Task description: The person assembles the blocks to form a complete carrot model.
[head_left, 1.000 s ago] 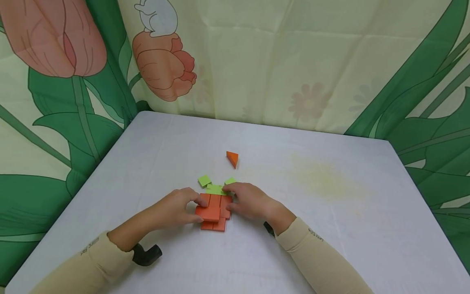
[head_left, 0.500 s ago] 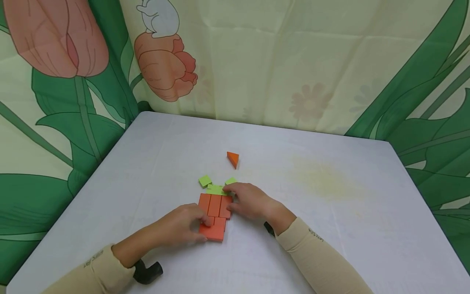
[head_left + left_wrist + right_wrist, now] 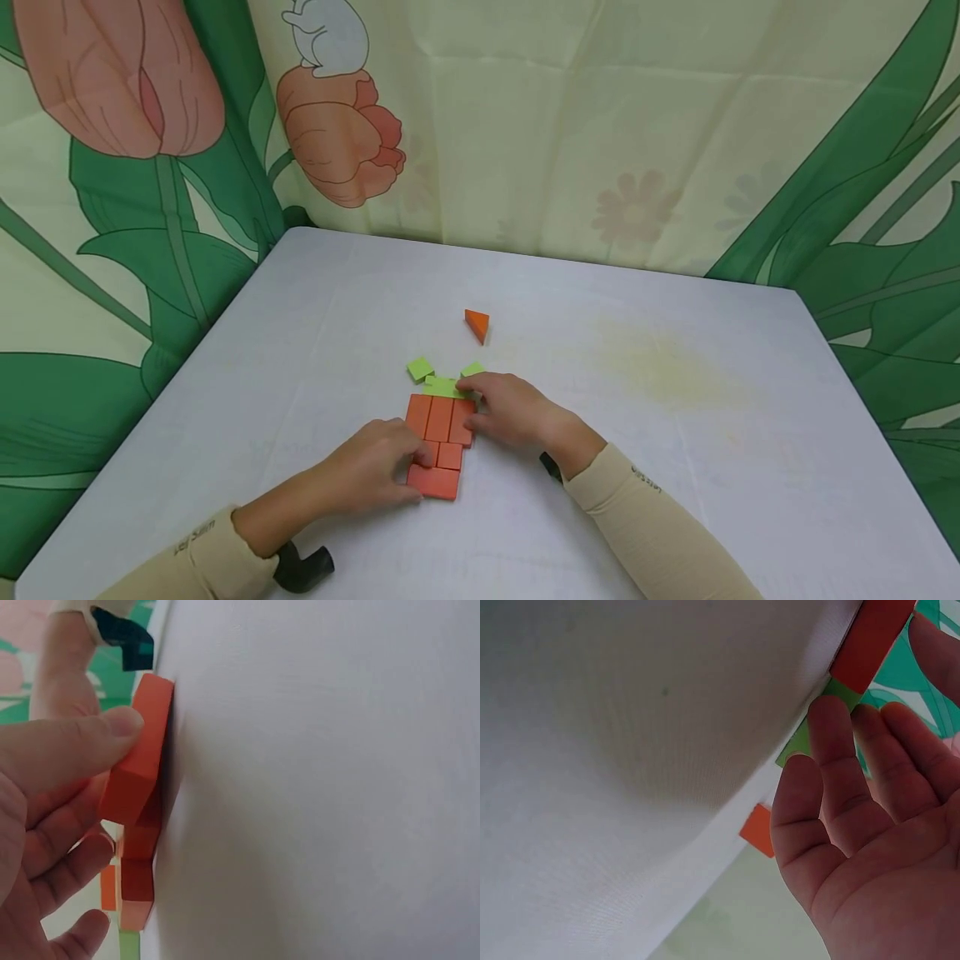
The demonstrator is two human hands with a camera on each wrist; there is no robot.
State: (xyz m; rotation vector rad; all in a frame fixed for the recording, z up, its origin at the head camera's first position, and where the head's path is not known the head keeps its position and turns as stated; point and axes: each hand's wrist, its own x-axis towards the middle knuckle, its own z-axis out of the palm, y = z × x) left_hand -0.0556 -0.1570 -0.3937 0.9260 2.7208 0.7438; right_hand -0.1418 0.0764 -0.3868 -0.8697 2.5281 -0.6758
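A flat figure of orange blocks [image 3: 441, 421] lies on the white table [image 3: 675, 467], topped by a light green piece [image 3: 442, 387]. My left hand [image 3: 412, 473] pinches the nearest orange block [image 3: 433, 482] at the figure's near end. In the left wrist view the thumb [image 3: 97, 735] presses that orange block [image 3: 139, 769]. My right hand [image 3: 471, 402] rests with straight fingers against the figure's right side and the green piece. In the right wrist view its fingertips [image 3: 829, 720] touch the green piece [image 3: 801, 742] below an orange block [image 3: 870, 637].
Two small green squares [image 3: 420, 368] [image 3: 472, 368] lie just beyond the figure. An orange triangle [image 3: 477, 324] sits farther back; the right wrist view also shows the triangle [image 3: 759, 831]. A flower-printed curtain [image 3: 525, 125] hangs behind the table's far edge.
My left hand has carried the orange block from the figure's left side toward me and set it at the near end. The right hand has stayed in place.
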